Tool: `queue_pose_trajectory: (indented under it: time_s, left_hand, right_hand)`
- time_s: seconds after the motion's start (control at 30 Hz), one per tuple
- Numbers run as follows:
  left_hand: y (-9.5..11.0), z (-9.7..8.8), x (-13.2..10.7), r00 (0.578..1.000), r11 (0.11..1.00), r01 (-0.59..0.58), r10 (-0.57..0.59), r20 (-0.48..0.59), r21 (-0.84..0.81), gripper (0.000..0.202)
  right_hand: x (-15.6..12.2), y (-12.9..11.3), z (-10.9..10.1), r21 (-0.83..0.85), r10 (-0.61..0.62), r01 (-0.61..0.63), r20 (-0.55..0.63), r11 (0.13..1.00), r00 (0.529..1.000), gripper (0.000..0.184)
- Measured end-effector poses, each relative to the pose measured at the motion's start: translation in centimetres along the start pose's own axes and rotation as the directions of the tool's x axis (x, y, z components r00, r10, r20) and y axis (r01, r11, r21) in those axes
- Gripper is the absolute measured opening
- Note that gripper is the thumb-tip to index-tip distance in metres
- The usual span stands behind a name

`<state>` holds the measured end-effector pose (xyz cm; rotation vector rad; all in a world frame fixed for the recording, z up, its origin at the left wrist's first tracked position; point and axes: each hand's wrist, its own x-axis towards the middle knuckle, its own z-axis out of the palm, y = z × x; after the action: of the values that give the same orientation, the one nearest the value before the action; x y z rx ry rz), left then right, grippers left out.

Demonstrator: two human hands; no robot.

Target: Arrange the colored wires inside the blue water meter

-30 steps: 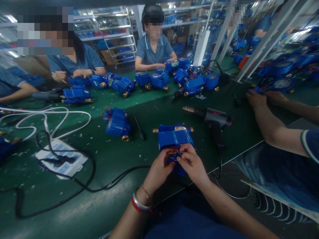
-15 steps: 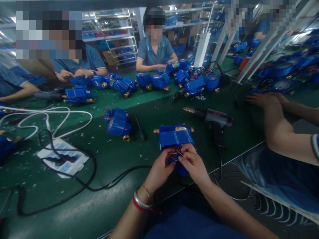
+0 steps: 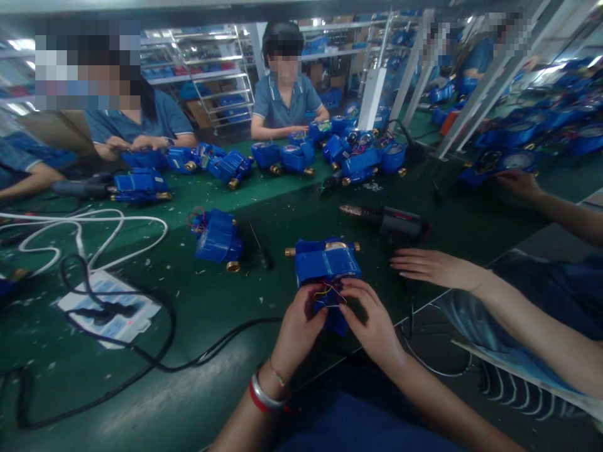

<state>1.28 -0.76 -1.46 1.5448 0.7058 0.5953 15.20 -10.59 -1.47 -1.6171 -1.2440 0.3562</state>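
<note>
Blue meter unit [image 3: 327, 265]: sits on the green counter [image 3: 282, 194] near its front edge, brass stubs out to both sides. Left hand [image 3: 301, 326] fingers [image 3: 316, 309] and right hand [image 3: 373, 321] fingers [image 3: 352, 294] close together on the thin wires [image 3: 330, 292] (red and yellow, looped) at the unit's near end, both hands also touching the casing. Red and silver bangles [image 3: 264, 394] on left wrist. Just right of the unit: a co-worker's hand [image 3: 431, 267], flat, palm down, beside a black heat gun [image 3: 396, 221]. Left of the unit: small screwdriver [image 3: 260, 250], then a second blue unit [image 3: 217, 235]. Further left: black cable [image 3: 164, 351] and white cable [image 3: 94, 229] looping over the counter.
</note>
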Motion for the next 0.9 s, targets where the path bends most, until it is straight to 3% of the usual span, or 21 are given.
queue_pose_trajectory:
  time_s: [0.1, 0.17, 0.4, 0.57, 0.9]
  left_hand:
    - [0.1, 0.3, -0.5, 0.996, 1.000, 0.016, -0.014, -0.086, 0.022, 0.033]
    - [0.1, 0.7, -0.7, 0.987, 1.000, 0.026, -0.026, -0.158, 0.000, 0.031]
    - [-0.6, 2.2, -1.1, 0.925, 0.999, 0.020, -0.033, -0.379, -0.039, 0.024]
    - [-0.4, 1.9, -1.2, 0.930, 0.983, 0.069, -0.126, -0.346, -0.172, 0.023]
    - [0.5, 0.0, 0.4, 0.938, 0.951, 0.183, -0.245, -0.246, -0.250, 0.022]
  right_hand:
    - [-1.8, 0.8, 0.5, 0.001, 0.125, -0.125, -0.062, 0.992, 0.990, 0.035]
    - [-2.7, 1.0, 1.0, 0.031, 0.217, -0.216, -0.029, 0.976, 0.976, 0.042]
    - [-2.4, -0.1, 1.7, 0.024, 0.332, -0.336, 0.107, 0.942, 0.937, 0.040]
    - [-1.8, 0.2, 1.9, 0.082, 0.370, -0.382, 0.126, 0.921, 0.920, 0.040]
    - [-1.3, 0.6, 2.0, 0.113, 0.321, -0.336, 0.131, 0.935, 0.938, 0.041]
